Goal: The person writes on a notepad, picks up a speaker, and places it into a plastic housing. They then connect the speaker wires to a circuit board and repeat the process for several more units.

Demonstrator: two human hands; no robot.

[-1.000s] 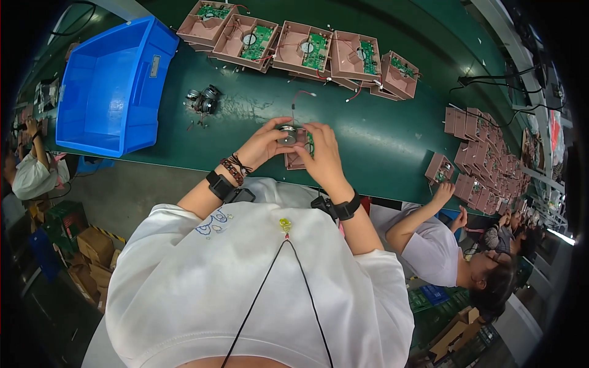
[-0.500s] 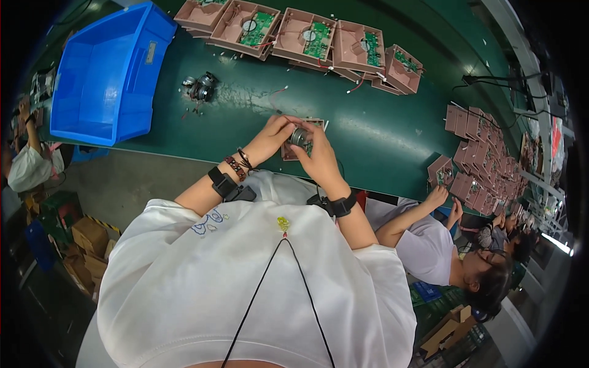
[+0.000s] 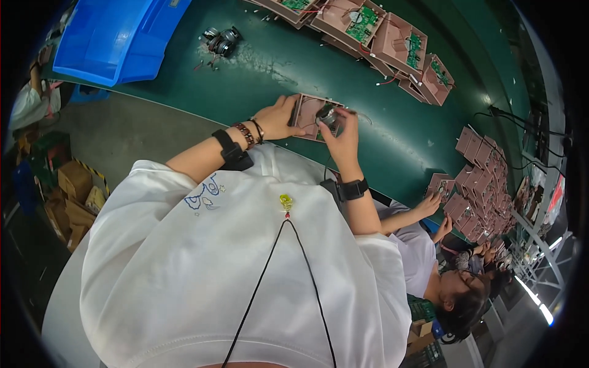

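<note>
Speaker (image 3: 327, 116) pinched in our right hand (image 3: 343, 137) at the open pink box (image 3: 305, 116), which our left hand (image 3: 278, 120) gripped by its side, we seemed mid-fitting, the next move calling for careful aligning.

An electronics assembly workshop is shown, as indicated by a long, smooth green workbench (image 3: 392, 146) along which open pink plastic housings (image 3: 336, 18) with green circuit boards (image 3: 363, 26) are stacked. A co-worker in a pale short-sleeved top (image 3: 417, 251) is stationed along the same bench.
</note>
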